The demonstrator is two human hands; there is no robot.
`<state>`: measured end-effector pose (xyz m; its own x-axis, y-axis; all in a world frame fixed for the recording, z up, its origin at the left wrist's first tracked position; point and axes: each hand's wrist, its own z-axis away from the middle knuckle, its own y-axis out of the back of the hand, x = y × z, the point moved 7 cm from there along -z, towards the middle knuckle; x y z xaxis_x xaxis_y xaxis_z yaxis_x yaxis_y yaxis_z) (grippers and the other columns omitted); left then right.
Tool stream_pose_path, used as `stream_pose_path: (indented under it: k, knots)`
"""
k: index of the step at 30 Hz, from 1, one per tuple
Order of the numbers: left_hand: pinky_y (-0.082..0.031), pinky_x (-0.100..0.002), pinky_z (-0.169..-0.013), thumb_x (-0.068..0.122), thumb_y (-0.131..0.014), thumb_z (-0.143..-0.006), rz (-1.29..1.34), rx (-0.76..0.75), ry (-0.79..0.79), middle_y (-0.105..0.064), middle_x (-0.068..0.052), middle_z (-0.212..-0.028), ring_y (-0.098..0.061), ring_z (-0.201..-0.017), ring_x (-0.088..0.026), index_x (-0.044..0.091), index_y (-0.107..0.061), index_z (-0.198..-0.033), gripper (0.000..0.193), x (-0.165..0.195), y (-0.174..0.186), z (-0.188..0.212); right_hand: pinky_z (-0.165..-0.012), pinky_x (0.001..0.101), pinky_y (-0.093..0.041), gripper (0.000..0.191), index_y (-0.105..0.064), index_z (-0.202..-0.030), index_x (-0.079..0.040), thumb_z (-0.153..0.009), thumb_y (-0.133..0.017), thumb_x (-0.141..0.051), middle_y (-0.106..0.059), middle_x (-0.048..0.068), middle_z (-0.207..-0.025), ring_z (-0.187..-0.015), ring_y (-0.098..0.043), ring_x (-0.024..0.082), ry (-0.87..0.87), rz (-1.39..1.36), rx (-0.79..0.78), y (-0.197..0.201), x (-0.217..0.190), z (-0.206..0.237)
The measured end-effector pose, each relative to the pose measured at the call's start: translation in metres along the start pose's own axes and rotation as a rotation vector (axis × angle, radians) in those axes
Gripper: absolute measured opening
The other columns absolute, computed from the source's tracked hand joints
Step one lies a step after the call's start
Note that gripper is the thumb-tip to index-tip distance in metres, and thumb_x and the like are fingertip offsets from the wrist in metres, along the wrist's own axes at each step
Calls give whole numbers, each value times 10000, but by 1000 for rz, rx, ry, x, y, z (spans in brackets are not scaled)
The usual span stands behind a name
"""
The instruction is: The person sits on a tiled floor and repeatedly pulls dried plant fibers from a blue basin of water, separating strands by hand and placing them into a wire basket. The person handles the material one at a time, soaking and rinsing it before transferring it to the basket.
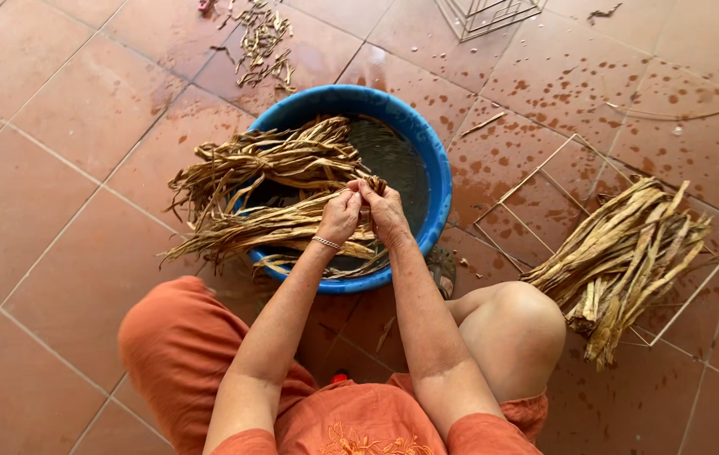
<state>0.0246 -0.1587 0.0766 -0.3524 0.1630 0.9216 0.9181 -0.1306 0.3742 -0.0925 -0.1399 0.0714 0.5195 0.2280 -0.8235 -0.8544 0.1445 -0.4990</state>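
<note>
A round blue basin (431, 152) of dark water stands on the tiled floor in front of me. Bundles of long dry tan plant strips (267, 164) lie across its left rim and hang over the side. My left hand (338, 215), with a thin bracelet at the wrist, and my right hand (385, 211) meet over the basin. Both pinch the end of the same dry strip (364, 185) between fingers and thumbs.
A second pile of dry strips (621, 257) rests on a wire frame (536, 181) to the right. Loose strip scraps (262, 46) lie at the back. Another wire frame (486, 15) stands at the top. The orange floor tiles are wet and spotted. My bare knee (515, 324) is at lower right.
</note>
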Motion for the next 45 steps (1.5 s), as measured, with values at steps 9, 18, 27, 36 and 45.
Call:
stream_pose_path:
  k: [9, 18, 27, 36, 45]
  knots:
    - [-542, -417, -690, 228, -512, -966, -117, -78, 6, -695, -180, -806, -682, -721, -327, 47, -685, -934, 253, 9, -34, 4, -612, 340, -616, 200, -690, -925, 11, -1014, -622, -155, -744, 155, -841, -704, -727, 225, 152, -85, 241, 20, -28, -6]
    - [-496, -373, -588, 218, -490, -971, 61, -111, -80, -573, -116, -648, -561, -577, -228, 46, -642, -878, 248, 61, -53, 20, -414, 380, -551, 214, -640, -870, -54, -999, -590, -217, -635, 49, -644, -492, -644, 206, 187, -213, 550, 70, -106, -31]
    - [-481, -333, -541, 211, -444, -1021, 125, -189, -110, -559, -93, -601, -554, -541, -154, 38, -608, -853, 292, 113, -67, 26, -327, 284, -351, 204, -650, -793, -40, -963, -647, -154, -537, -4, -581, -379, -451, 95, 320, -107, 675, 110, -170, -34]
    - [-488, -375, -550, 212, -513, -1034, 275, -293, -61, -577, -123, -665, -549, -545, -220, 51, -634, -921, 230, 100, -72, 53, -360, 281, -330, 250, -655, -882, -31, -1031, -617, -228, -509, -14, -598, -408, -419, 97, 382, -151, 504, 168, -212, -44]
    - [-475, -332, -562, 201, -493, -1036, 161, -326, -74, -549, -95, -628, -531, -538, -190, 51, -620, -939, 219, 81, -39, 82, -397, 315, -369, 246, -665, -920, -10, -1062, -566, -185, -506, 6, -613, -452, -440, 126, 420, -267, 550, 206, -204, -51]
